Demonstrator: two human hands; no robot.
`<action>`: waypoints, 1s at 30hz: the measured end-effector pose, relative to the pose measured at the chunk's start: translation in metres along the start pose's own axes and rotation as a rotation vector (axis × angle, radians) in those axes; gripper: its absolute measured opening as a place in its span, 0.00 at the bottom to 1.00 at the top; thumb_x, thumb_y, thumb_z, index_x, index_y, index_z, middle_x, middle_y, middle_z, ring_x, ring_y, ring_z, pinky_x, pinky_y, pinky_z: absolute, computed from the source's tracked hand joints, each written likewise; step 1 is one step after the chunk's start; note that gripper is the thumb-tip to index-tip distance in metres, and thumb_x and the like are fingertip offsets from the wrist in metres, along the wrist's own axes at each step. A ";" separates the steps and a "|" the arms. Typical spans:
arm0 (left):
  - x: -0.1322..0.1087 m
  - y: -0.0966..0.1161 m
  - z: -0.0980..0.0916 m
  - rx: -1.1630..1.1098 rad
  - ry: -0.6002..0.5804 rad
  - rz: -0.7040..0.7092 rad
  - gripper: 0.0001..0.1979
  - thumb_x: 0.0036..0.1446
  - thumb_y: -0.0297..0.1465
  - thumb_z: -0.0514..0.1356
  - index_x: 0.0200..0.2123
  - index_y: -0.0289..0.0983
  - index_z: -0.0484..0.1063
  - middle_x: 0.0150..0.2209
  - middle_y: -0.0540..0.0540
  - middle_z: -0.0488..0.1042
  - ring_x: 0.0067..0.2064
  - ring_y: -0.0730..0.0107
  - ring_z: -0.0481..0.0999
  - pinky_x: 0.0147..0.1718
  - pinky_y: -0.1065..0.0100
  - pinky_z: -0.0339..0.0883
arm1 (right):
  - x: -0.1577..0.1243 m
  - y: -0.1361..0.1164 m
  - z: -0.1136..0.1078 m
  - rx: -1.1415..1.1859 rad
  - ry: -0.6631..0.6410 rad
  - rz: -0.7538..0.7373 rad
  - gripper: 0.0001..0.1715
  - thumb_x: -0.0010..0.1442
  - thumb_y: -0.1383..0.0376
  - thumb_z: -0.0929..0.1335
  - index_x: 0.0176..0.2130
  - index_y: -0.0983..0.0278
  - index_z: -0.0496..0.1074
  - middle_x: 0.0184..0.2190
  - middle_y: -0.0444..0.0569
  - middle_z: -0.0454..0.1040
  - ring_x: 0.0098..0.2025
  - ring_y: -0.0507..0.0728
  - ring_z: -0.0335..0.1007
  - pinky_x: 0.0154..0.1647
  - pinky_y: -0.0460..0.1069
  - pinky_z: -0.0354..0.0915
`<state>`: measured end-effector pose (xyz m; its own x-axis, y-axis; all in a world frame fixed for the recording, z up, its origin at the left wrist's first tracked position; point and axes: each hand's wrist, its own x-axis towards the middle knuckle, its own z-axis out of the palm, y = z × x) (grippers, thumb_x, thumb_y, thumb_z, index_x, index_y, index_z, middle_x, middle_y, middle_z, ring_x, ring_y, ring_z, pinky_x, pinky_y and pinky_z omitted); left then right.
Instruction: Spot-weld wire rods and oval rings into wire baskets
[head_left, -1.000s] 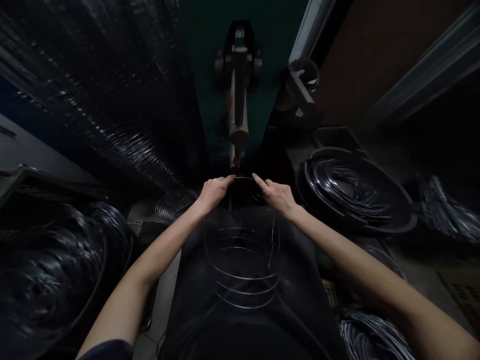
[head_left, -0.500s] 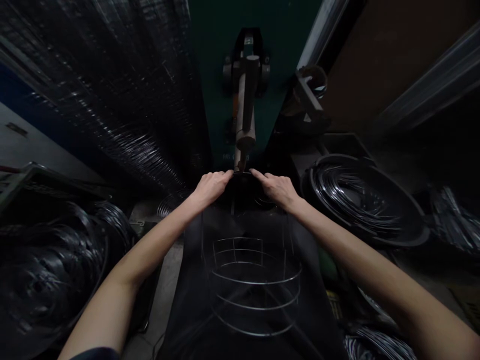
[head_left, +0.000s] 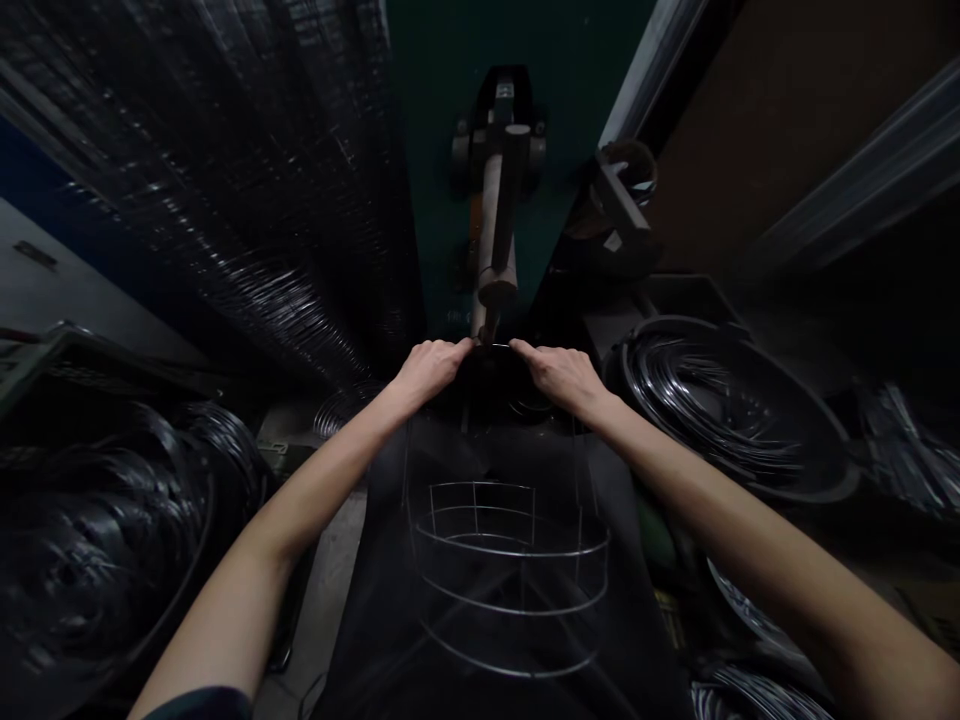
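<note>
The left hand [head_left: 431, 368] and the right hand [head_left: 566, 378] reach forward, a narrow gap between them, fingers curled and 1 digit of each pointing inward along the far edge of a wire frame [head_left: 517, 553]. Both grip that edge, though the exact finger contact is too dark to tell. The frame lies between the forearms, its curved hoops and short upright wires stretching back toward the body, above a dark covering [head_left: 390, 610] over the lap. Its far edge sits at the lower tip of a metal arm [head_left: 496, 230], which juts from a green machine panel [head_left: 442, 190]; whether the 2 touch is unclear.

To the right, a black basin [head_left: 836, 485] holds coiled wire [head_left: 667, 400], with a wire bundle [head_left: 911, 450] just beside it. More wire strands [head_left: 757, 690] lie below the right forearm. To the left are a blurred heap of wire pieces [head_left: 112, 530] and, farther up, stacked wirework [head_left: 277, 300].
</note>
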<state>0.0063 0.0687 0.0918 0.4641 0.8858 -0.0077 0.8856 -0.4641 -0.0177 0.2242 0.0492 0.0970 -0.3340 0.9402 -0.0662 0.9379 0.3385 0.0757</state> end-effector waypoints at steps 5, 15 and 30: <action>0.001 0.000 -0.001 0.005 0.004 0.007 0.19 0.64 0.25 0.46 0.56 0.41 0.64 0.40 0.39 0.78 0.40 0.58 0.79 0.38 0.64 0.69 | 0.001 0.001 0.000 0.007 -0.006 -0.002 0.30 0.66 0.68 0.55 0.65 0.55 0.56 0.43 0.53 0.77 0.39 0.61 0.75 0.32 0.50 0.61; -0.004 -0.015 0.006 -0.297 0.064 0.005 0.18 0.68 0.37 0.48 0.56 0.43 0.67 0.42 0.44 0.79 0.40 0.65 0.79 0.37 0.71 0.66 | 0.002 0.003 0.001 0.064 -0.017 -0.004 0.27 0.67 0.65 0.53 0.63 0.55 0.57 0.43 0.54 0.77 0.39 0.62 0.74 0.34 0.51 0.62; -0.012 -0.020 0.016 -0.238 0.119 -0.059 0.18 0.67 0.36 0.48 0.54 0.40 0.70 0.37 0.41 0.80 0.34 0.62 0.79 0.32 0.70 0.65 | 0.011 0.001 0.002 0.184 0.027 0.015 0.24 0.70 0.55 0.51 0.50 0.59 0.67 0.37 0.53 0.77 0.35 0.59 0.74 0.28 0.47 0.53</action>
<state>-0.0177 0.0677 0.0761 0.3980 0.9115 0.1042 0.8843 -0.4114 0.2208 0.2218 0.0603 0.0940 -0.3200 0.9466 -0.0399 0.9432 0.3144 -0.1070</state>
